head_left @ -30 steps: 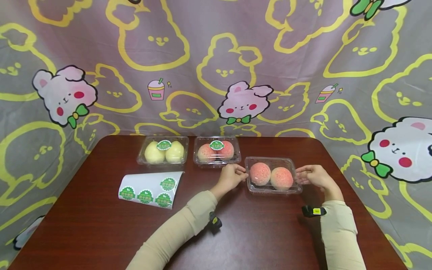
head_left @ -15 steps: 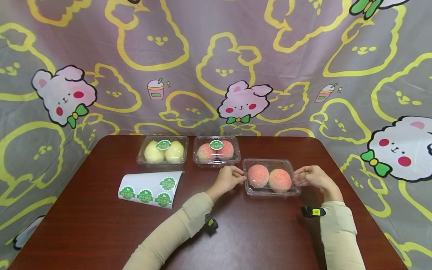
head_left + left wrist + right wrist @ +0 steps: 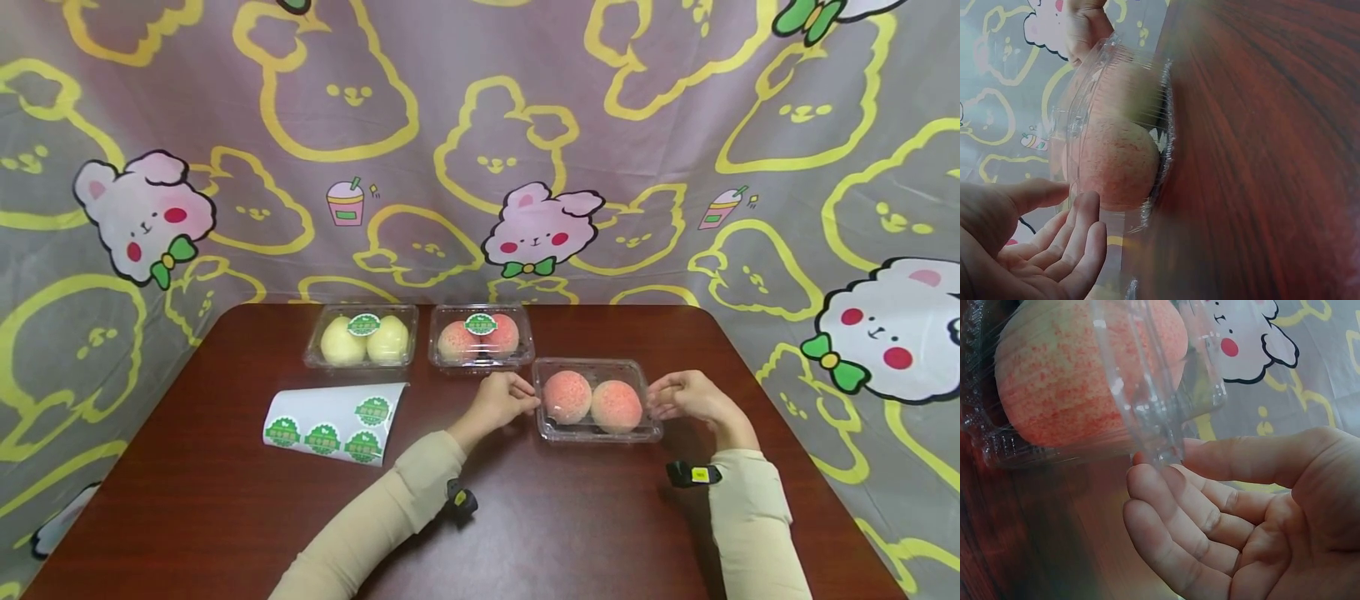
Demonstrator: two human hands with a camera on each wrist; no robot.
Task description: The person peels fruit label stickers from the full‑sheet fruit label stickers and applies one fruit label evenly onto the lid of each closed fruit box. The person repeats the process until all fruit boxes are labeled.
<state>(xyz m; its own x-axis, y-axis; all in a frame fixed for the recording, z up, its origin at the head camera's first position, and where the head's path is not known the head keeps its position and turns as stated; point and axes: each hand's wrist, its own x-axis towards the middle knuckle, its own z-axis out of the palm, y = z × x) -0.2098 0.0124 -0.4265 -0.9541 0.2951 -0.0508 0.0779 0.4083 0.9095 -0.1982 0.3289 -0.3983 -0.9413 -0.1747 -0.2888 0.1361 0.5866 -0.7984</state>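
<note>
Three clear boxes stand on our dark red-brown table (image 3: 225, 500): a pear box (image 3: 361, 335) and a labelled peach box (image 3: 481, 335) at the back, and an unlabelled peach box (image 3: 596, 399) nearer us, right of centre. Our left hand (image 3: 501, 398) touches its left end and our right hand (image 3: 686, 395) its right end, fingers relaxed and fairly straight, thumbs at the rim, neither curled round it. One sticker sheet (image 3: 333, 421) with four green labels lies at left. Behind hangs a grey cloth (image 3: 675, 100) printed with bunnies.
</note>
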